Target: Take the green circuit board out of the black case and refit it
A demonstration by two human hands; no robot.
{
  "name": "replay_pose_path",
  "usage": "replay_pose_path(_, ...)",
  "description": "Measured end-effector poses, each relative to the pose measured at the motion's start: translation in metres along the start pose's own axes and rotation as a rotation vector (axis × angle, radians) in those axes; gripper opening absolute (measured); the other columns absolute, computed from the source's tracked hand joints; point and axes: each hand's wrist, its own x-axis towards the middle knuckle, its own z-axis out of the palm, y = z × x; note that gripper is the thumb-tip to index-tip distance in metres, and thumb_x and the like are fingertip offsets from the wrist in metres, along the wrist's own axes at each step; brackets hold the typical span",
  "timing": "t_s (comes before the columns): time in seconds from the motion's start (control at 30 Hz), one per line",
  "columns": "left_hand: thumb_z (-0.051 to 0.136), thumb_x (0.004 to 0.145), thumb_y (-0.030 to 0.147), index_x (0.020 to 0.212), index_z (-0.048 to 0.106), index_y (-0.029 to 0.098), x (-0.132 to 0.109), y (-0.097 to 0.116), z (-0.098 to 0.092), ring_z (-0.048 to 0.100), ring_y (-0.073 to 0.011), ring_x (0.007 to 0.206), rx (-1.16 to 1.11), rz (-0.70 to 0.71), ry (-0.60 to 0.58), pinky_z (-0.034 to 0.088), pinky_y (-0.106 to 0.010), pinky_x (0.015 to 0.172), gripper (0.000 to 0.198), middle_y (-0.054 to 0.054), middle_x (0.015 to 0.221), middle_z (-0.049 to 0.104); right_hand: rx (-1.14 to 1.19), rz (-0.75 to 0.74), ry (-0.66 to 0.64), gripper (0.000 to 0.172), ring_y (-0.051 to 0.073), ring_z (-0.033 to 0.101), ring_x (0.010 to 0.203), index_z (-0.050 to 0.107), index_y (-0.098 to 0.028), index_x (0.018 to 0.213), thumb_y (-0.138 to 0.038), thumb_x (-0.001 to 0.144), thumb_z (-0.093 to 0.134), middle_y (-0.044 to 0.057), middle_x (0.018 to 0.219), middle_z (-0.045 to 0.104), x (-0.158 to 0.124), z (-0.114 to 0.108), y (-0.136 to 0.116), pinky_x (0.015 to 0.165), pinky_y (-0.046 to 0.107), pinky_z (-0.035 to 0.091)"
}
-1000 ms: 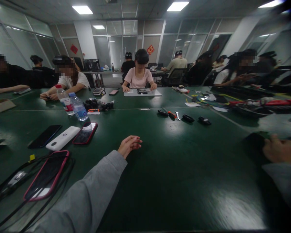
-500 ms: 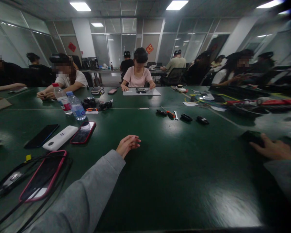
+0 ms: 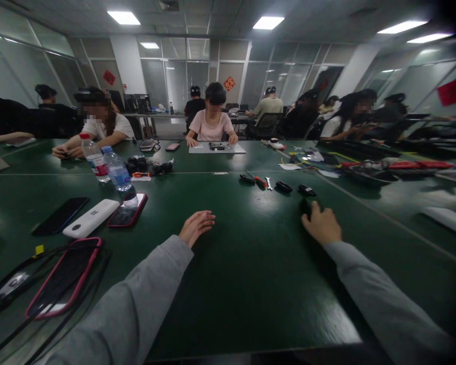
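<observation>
My left hand (image 3: 197, 227) rests on the green table (image 3: 243, 284) near the middle, its fingers loosely stretched out with nothing in them. Farther right, my right hand (image 3: 323, 224) is over the table with its fingertips on a small dark thing (image 3: 307, 206), mostly hidden and too dim to make out. Just beyond that hand lie a black object (image 3: 307, 190) and another black object (image 3: 283, 186). A wrench (image 3: 269, 183), an orange-handled screwdriver (image 3: 260, 181) and a further black piece (image 3: 247, 179) lie to their left.
Two bottles (image 3: 117, 170), a white power bank (image 3: 91, 218), several phones (image 3: 128, 210) and black cables (image 3: 11, 284) are on the left. A black bundle (image 3: 148, 166) lies behind the bottles. Cables and red tools (image 3: 418, 165) lie at the far right. People sit across the table.
My right hand has moved left, from the far right to a place near the black objects, with the dark thing at its fingers. The view has turned slightly right; my left hand has barely moved.
</observation>
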Motion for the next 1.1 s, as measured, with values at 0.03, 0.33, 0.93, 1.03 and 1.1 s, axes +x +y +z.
replay_pose_path(0.03, 0.062, 0.075, 0.033, 0.100, 0.060, 0.017, 0.001, -0.001, 0.000, 0.060, -0.0174, 0.091, -0.014, 0.006, 0.007, 0.045, -0.031, 0.082, 0.030, -0.010, 0.104, 0.063, -0.011, -0.051, -0.036, 0.057, 0.031, 0.052, 0.085, 0.041, -0.006, 0.126, -0.039, 0.080, 0.046, 0.022, 0.096, 0.047, -0.011, 0.003, -0.030, 0.067, 0.042, 0.042)
replay_pose_path(0.33, 0.061, 0.075, 0.034, 0.112, 0.054, 0.023, 0.013, -0.013, -0.010, 0.041, -0.0180, 0.120, 0.105, 0.220, 0.295, 0.031, -0.030, 0.100, 0.039, -0.006, 0.126, 0.049, 0.376, -0.703, -0.202, 0.053, 0.024, 0.051, 0.095, 0.028, -0.024, 0.136, -0.031, 0.085, 0.042, 0.012, 0.111, 0.047, -0.095, -0.020, -0.248, 0.080, 0.041, 0.048)
replay_pose_path(0.93, 0.075, 0.059, 0.030, 0.101, 0.054, 0.020, 0.010, -0.005, -0.008, 0.061, -0.0153, 0.082, 0.047, 0.160, 0.304, 0.050, -0.027, 0.068, 0.048, -0.006, 0.101, 0.061, 0.725, -0.534, -0.133, 0.067, 0.023, 0.043, 0.111, 0.014, -0.020, 0.140, -0.029, 0.084, 0.049, 0.011, 0.120, 0.043, -0.094, -0.019, -0.250, 0.096, 0.043, 0.039)
replay_pose_path(1.03, 0.078, 0.055, 0.024, 0.105, 0.053, 0.023, 0.010, -0.003, -0.009, 0.061, -0.0151, 0.083, 0.022, 0.165, 0.326, 0.050, -0.025, 0.067, 0.055, -0.004, 0.100, 0.061, 0.838, -0.436, -0.194, 0.072, 0.022, 0.047, 0.107, 0.019, -0.019, 0.138, -0.033, 0.078, 0.058, 0.010, 0.114, 0.045, -0.091, -0.007, -0.246, 0.095, 0.041, 0.041)
replay_pose_path(1.1, 0.078, 0.054, 0.021, 0.106, 0.053, 0.024, 0.010, -0.002, -0.009, 0.061, -0.0158, 0.085, 0.013, 0.171, 0.323, 0.050, -0.026, 0.068, 0.058, -0.004, 0.099, 0.061, 0.901, -0.377, -0.246, 0.073, 0.021, 0.048, 0.106, 0.023, -0.018, 0.136, -0.036, 0.075, 0.061, 0.010, 0.114, 0.045, -0.090, 0.000, -0.244, 0.094, 0.040, 0.041)
